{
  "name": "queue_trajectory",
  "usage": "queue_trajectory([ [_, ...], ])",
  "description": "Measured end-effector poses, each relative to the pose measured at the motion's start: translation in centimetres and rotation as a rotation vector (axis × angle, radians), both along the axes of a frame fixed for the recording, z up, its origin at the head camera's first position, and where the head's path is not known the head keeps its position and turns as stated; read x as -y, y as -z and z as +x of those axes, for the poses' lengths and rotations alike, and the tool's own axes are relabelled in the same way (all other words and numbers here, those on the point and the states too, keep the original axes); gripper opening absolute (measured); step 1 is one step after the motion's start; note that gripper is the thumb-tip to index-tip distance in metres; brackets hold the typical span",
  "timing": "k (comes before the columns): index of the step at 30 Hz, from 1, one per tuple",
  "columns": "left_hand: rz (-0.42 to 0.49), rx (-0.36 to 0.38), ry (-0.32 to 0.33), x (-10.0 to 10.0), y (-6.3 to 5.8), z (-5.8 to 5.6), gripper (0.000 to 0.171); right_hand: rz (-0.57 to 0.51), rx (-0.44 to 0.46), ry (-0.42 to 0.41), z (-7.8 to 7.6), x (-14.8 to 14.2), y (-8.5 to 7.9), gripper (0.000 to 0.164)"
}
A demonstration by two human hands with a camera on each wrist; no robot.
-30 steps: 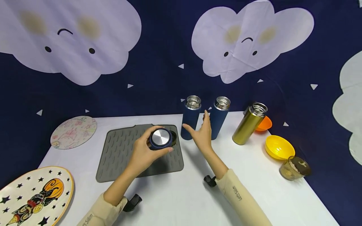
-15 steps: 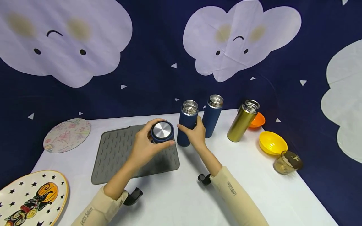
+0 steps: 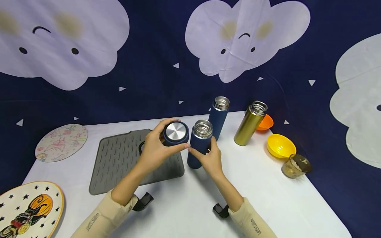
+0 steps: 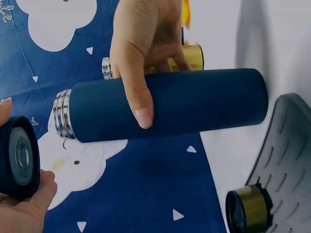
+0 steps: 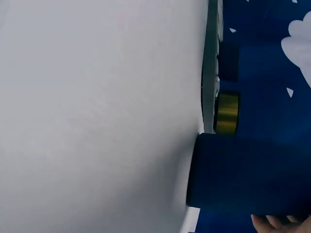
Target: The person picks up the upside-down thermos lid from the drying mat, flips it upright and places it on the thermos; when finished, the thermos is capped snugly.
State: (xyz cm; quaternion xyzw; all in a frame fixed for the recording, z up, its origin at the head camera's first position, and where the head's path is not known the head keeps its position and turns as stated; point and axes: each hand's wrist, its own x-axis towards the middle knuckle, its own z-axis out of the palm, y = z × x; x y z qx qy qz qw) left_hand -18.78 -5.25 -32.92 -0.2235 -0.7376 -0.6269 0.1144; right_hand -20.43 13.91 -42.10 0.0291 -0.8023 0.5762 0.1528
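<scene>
My left hand [image 3: 156, 147] holds a dark blue bottle lid [image 3: 176, 132] with a silver top, thumb and fingers around its side. In the left wrist view the hollow underside of the lid [image 4: 22, 156] shows, level with the bottle's mouth. My right hand [image 3: 210, 160] grips a blue thermos bottle [image 3: 198, 147], uncapped with a bare steel neck, just right of the lid. Its base is close to the white table in the right wrist view. A second open blue bottle [image 3: 218, 119] stands behind, and an open gold bottle [image 3: 250, 127] farther right.
A grey ridged mat [image 3: 116, 165] lies under my left arm, with a gold lid [image 4: 252, 208] on it. Right are an orange bowl [image 3: 266, 123], a yellow bowl [image 3: 280, 146] and a glass cup [image 3: 293, 167]. Left are a floral oval board [image 3: 61, 143] and a star-patterned plate [image 3: 55, 211].
My right hand has taken hold of the left blue bottle and brought it nearer, away from the other blue bottle. My left hand has moved right with the lid, up beside the bottle's neck.
</scene>
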Motion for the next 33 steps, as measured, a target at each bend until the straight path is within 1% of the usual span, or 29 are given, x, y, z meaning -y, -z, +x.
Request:
queue_trajectory([
  [3, -0.025, 0.006, 0.002, -0.9, -0.3, -0.5, 0.074, 0.037, -0.024, -0.002, -0.1, -0.2, 0.4, 0.07],
  [6, -0.035, 0.002, 0.004, -2.2, -0.5, -1.7, 0.074, 0.078, -0.043, 0.004, -0.2, -0.4, 0.5, 0.072],
  [10, -0.019, -0.019, 0.039, -4.3, -0.5, -3.6, 0.072, 0.099, -0.06, 0.005, -0.3, -0.7, 0.6, 0.073],
  [13, -0.033, -0.023, 0.079, -5.5, -0.1, -4.5, 0.071, 0.099, -0.067, -0.016, -0.2, -0.7, 0.6, 0.073],
  [15, -0.056, -0.026, 0.089, -5.9, 0.3, -4.8, 0.07, 0.101, -0.073, -0.035, -0.1, -0.7, 0.6, 0.073],
  [18, -0.09, -0.052, 0.088, -6.1, 0.8, -5.0, 0.068, 0.105, -0.082, -0.055, 0.0, -0.7, 0.5, 0.076],
  [22, -0.114, -0.078, 0.093, -6.0, 1.0, -5.3, 0.067, 0.112, -0.095, -0.053, 0.0, -0.6, 0.5, 0.079],
  [24, -0.126, -0.074, 0.099, -5.9, 1.1, -5.4, 0.068, 0.123, -0.101, -0.049, 0.0, -0.6, 0.5, 0.076],
  [29, -0.106, -0.064, 0.113, -5.8, 2.0, -5.4, 0.069, 0.138, -0.1, -0.038, -0.1, -0.7, 0.6, 0.061],
  [33, -0.078, -0.079, 0.13, -5.8, 2.7, -5.8, 0.072, 0.132, -0.1, -0.041, -0.1, -0.8, 0.7, 0.061],
])
